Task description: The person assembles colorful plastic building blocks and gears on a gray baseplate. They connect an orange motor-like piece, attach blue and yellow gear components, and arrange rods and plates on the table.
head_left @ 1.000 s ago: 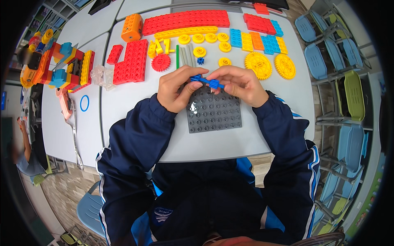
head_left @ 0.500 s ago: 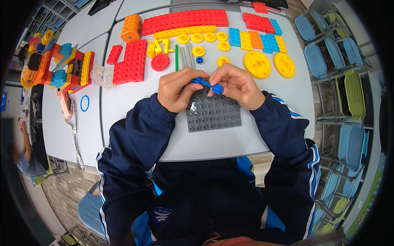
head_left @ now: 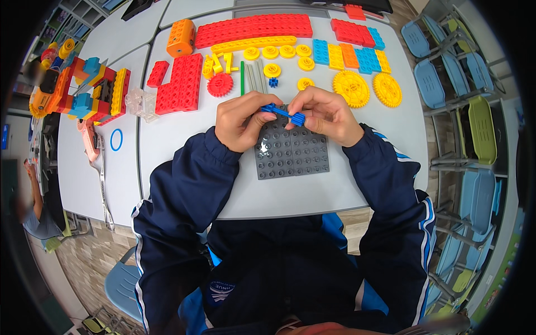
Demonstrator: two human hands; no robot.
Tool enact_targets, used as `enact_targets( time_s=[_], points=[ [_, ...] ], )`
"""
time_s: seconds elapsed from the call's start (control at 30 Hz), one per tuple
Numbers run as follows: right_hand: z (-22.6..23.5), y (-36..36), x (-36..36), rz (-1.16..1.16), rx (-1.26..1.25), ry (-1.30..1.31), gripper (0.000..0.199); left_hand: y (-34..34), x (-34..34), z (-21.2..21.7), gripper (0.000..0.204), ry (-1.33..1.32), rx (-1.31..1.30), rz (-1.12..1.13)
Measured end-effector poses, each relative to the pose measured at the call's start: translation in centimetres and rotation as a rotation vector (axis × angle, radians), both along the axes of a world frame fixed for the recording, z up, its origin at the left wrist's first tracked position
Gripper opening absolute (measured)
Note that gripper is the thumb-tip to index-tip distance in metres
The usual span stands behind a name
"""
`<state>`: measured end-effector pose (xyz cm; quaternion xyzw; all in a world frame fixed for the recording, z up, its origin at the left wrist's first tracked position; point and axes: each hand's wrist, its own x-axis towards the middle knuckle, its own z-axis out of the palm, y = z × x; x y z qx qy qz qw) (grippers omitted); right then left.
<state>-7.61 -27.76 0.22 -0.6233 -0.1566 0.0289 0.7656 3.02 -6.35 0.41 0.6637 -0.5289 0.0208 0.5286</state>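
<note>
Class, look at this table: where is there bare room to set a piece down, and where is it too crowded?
Bare tabletop lies left of the grey baseplate, below the red bricks, and right of the right hand, below the two big yellow gears. The near edge below the baseplate is also bare. The far edge is crowded with bricks and small yellow wheels. The left hand and the right hand hold a blue piece over the baseplate.

Bright, even light is falling from overhead, washing the white table (head_left: 184,134) pale. Soft, short shadows are lying beneath the hands. The fisheye lens is bending straight edges toward the rim, where black corners are closing in. The far-left side is blurring.
</note>
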Motion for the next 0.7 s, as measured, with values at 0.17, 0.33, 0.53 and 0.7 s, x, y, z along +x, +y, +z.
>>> enact_targets(
  time_s=[0.17,0.33,0.53,0.7],
  points=[
    [-0.3,0.0,0.1,-0.008,0.022,-0.019,0.018,-0.1,0.0,-0.1,0.017,-0.031,-0.015,0.007],
    [-0.3,0.5,-0.1,-0.064,0.064,-0.035,0.017,-0.2,-0.1,-0.1,0.018,-0.063,-0.005,0.022],
    [0.5,0.2,-0.3,-0.038,0.031,0.009,0.015,0.1,0.0,0.0,0.017,-0.191,0.004,0.037],
    [0.9,-0.4,-0.4,-0.001,0.036,-0.038,0.015,0.2,0.0,0.0,0.02,-0.205,-0.01,-0.002]
  ],
)
